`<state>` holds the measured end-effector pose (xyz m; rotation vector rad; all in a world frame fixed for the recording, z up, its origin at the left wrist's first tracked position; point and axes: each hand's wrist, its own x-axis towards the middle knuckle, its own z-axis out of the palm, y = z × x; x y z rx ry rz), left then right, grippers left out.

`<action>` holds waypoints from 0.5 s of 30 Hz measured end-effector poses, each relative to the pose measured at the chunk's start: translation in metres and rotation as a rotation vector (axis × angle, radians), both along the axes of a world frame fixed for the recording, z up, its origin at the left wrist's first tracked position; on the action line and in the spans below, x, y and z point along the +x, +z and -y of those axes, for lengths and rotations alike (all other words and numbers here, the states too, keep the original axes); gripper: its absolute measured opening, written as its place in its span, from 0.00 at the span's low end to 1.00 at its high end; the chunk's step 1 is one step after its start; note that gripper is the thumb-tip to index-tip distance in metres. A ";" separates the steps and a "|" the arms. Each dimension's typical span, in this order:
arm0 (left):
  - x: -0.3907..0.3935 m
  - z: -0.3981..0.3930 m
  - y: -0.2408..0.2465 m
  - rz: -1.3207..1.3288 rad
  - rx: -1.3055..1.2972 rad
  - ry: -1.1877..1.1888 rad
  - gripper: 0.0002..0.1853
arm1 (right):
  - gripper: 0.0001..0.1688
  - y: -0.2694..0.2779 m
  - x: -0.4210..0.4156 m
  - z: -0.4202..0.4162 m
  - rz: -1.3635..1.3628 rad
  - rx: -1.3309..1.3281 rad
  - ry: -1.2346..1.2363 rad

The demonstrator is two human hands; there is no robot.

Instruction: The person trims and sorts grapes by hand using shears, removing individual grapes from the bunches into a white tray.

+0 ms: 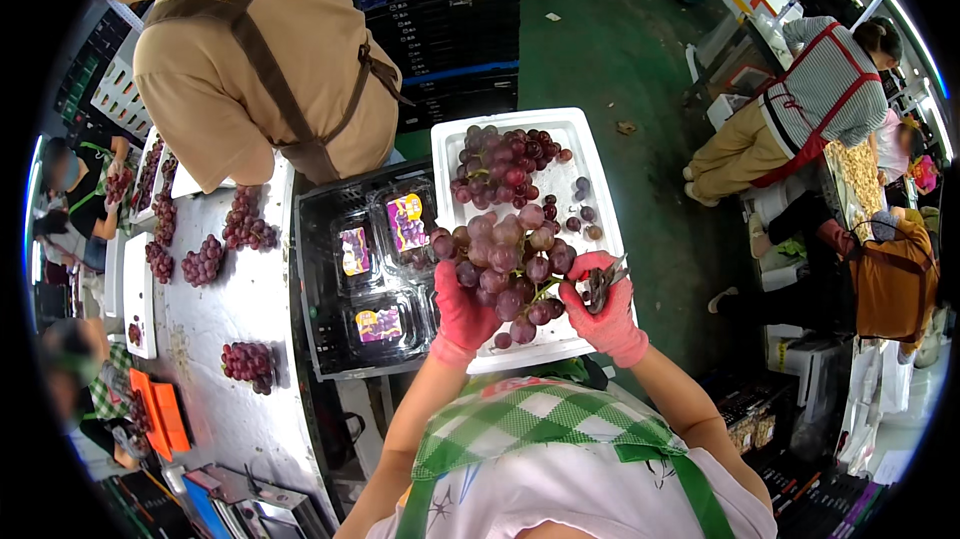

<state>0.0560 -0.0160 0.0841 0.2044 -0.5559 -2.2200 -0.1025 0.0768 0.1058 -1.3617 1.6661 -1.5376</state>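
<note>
A large bunch of red grapes [502, 261] is held up over a white foam tray [551, 332]. My left hand [461, 314], in a pink glove, supports its left side from below. In my right hand [604, 310], gloved too, is a pair of small snips [600, 285], beside the right edge of the bunch; the fingertips are near a green stem. Another bunch of grapes [499, 160] lies in the upper part of the tray, with several loose grapes [583, 190] beside it.
A black crate [315, 299] with labelled clear plastic boxes [379, 329] adjoins the tray's left side. Further left is a metal table [217, 314] bearing grape bunches [247, 366]. A co-worker in a tan shirt [262, 66] stands close at upper left. Stacked black crates [450, 36] stand beyond.
</note>
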 end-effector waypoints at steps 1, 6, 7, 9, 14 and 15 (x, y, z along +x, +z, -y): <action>-0.003 0.000 -0.001 0.014 0.022 0.033 0.44 | 0.15 0.000 -0.001 0.000 -0.031 -0.029 0.002; -0.019 -0.001 0.003 -0.043 0.093 0.096 0.45 | 0.18 -0.008 -0.005 -0.002 -0.113 -0.160 0.082; -0.021 -0.001 0.000 -0.058 0.072 0.105 0.45 | 0.18 -0.010 -0.005 -0.002 -0.136 -0.194 0.095; -0.027 0.000 -0.002 -0.087 0.032 0.125 0.46 | 0.19 -0.012 -0.008 0.002 -0.122 -0.233 0.106; -0.028 -0.006 -0.008 -0.076 0.006 0.192 0.41 | 0.18 -0.014 -0.015 -0.001 0.204 -0.016 0.130; -0.026 -0.007 -0.007 -0.086 -0.025 0.199 0.41 | 0.18 -0.015 -0.014 -0.002 0.318 0.076 0.135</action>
